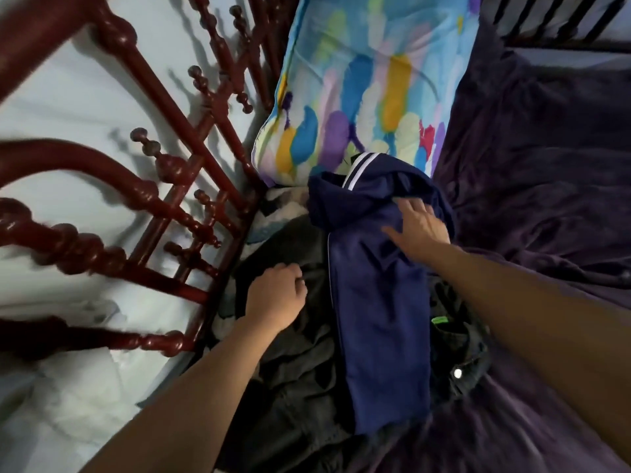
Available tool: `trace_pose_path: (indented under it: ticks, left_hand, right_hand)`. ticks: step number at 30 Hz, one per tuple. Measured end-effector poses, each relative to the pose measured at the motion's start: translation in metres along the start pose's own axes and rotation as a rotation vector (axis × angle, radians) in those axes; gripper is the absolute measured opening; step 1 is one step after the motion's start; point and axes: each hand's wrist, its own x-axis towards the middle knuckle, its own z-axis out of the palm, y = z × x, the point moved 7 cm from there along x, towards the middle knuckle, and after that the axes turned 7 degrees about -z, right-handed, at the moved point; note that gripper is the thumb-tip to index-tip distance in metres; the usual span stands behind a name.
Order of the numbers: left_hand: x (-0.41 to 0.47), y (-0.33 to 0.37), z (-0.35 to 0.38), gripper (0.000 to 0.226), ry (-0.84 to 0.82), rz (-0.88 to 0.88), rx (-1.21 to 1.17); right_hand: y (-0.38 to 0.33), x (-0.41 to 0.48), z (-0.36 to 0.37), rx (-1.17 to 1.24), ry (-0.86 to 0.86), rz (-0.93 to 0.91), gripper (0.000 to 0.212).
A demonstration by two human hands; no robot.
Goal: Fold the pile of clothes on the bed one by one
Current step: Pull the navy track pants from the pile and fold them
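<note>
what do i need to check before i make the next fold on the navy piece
1. Right hand flat on the navy garment: ok.
2. Left hand free to help: cannot tell; its fingers curl on the dark grey garment beside the navy one.
3. Navy garment's lower length smooth: ok.
4. Its top end flat: not ok, bunched up against the pillow.
5. Flat base underneath: not ok, it lies over the dark grey garment and the jeans.
</note>
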Motion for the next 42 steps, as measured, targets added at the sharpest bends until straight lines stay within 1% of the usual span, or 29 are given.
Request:
trace_pose_path:
  ticks: [2,3,4,5,6,7,8,10,11,12,14,15,17,19,20,23,25,27,29,30,31,32,35,36,37,38,39,40,42]
  left_hand:
    - [0.015,-0.013,0.001,0.028,0.011,0.004,-0.025]
    - [0.021,-0.018,0.002,0.027,0.007,0.003,-0.041]
    - [0.028,-0.021,0.004,0.027,0.002,0.003,-0.053]
    - [0.036,-0.022,0.005,0.027,0.001,0.004,-0.061]
    - [0.044,-0.021,0.004,0.027,0.013,0.007,-0.072]
    - [0.052,-0.017,0.004,0.027,0.035,0.014,-0.090]
    - [0.061,-0.010,0.001,0.029,0.070,0.027,-0.122]
    - [0.080,0.013,-0.004,0.037,0.133,0.042,-0.228]
    - [0.089,0.027,-0.005,0.044,0.122,0.034,-0.307]
    - [0.096,0.042,-0.002,0.051,0.071,0.016,-0.400]
    - [0.103,0.075,0.011,0.068,-0.083,-0.019,-0.519]
    - [0.100,0.090,0.021,0.076,-0.155,-0.020,-0.485]
    - [0.076,0.120,0.048,0.080,-0.267,0.090,-0.256]
    - [0.035,0.139,0.077,0.061,-0.318,0.242,0.003]
    - [0.014,0.142,0.088,0.049,-0.316,0.285,0.070]
    - [-0.038,0.129,0.101,0.035,-0.273,0.276,0.128]
    - [-0.062,0.115,0.098,0.032,-0.250,0.261,0.195]
    - [-0.081,0.098,0.092,0.033,-0.246,0.256,0.262]
    - [-0.098,0.082,0.087,0.034,-0.228,0.257,0.292]
    - [-0.106,0.075,0.085,0.032,-0.221,0.253,0.289]
    - [-0.115,0.068,0.087,0.029,-0.226,0.247,0.296]
    - [-0.125,0.062,0.092,0.026,-0.249,0.240,0.316]
    - [-0.163,0.051,0.118,0.024,-0.377,0.236,0.355]
    - [-0.174,0.048,0.125,0.021,-0.445,0.225,0.344]
    - [-0.182,0.046,0.132,0.018,-0.519,0.200,0.308]
    - [-0.185,0.044,0.135,0.015,-0.578,0.163,0.258]
    - [-0.183,0.044,0.134,0.015,-0.597,0.122,0.202]
    - [-0.175,0.047,0.126,0.017,-0.548,0.102,0.137]
    - [-0.146,0.064,0.092,0.026,-0.240,0.138,-0.043]
  right_hand:
    - [-0.014,0.041,0.013,0.062,-0.054,0.017,0.082]
    - [-0.017,0.053,0.025,0.060,-0.118,0.019,0.079]
    - [-0.019,0.057,0.037,0.045,-0.164,0.014,0.066]
    - [-0.021,0.054,0.043,0.025,-0.162,0.014,0.049]
    - [-0.022,0.045,0.043,0.021,-0.097,0.012,0.035]
    - [-0.023,0.029,0.039,0.048,-0.002,-0.001,0.028]
    - [-0.025,0.007,0.032,0.092,0.105,-0.031,0.026]
    - [-0.029,-0.050,0.014,0.118,0.307,-0.134,0.030]
    - [-0.030,-0.080,0.009,0.098,0.376,-0.184,0.032]
    - [-0.029,-0.111,0.009,0.084,0.407,-0.220,0.031]
    - [-0.022,-0.164,0.024,0.052,0.365,-0.244,0.026]
    - [-0.019,-0.187,0.034,0.035,0.322,-0.248,0.023]
    - [-0.009,-0.228,0.058,-0.004,0.244,-0.239,0.017]
    - [0.003,-0.262,0.079,-0.001,0.159,-0.193,0.014]
    - [0.011,-0.275,0.090,0.026,0.100,-0.151,0.015]
    - [0.030,-0.301,0.115,0.124,-0.158,0.014,0.028]
    - [0.039,-0.308,0.115,0.236,-0.259,0.104,0.038]
    - [0.048,-0.299,0.093,0.250,-0.186,0.135,0.030]
    - [0.070,-0.274,0.051,0.243,0.042,0.228,0.022]
    - [0.084,-0.259,0.032,0.268,0.164,0.287,0.021]
    - [0.096,-0.242,0.019,0.303,0.240,0.341,0.026]
    - [0.107,-0.224,0.011,0.349,0.258,0.400,0.038]
    - [0.123,-0.179,0.019,0.637,0.130,0.571,0.086]
    - [0.119,-0.173,0.027,0.705,0.083,0.583,0.096]
    - [0.112,-0.171,0.035,0.721,0.028,0.540,0.097]
    - [0.102,-0.176,0.041,0.690,-0.038,0.486,0.089]
    - [0.093,-0.186,0.048,0.627,-0.094,0.433,0.077]
    - [0.085,-0.201,0.052,0.554,-0.127,0.392,0.065]
    - [0.078,-0.237,0.058,0.470,-0.141,0.326,0.051]
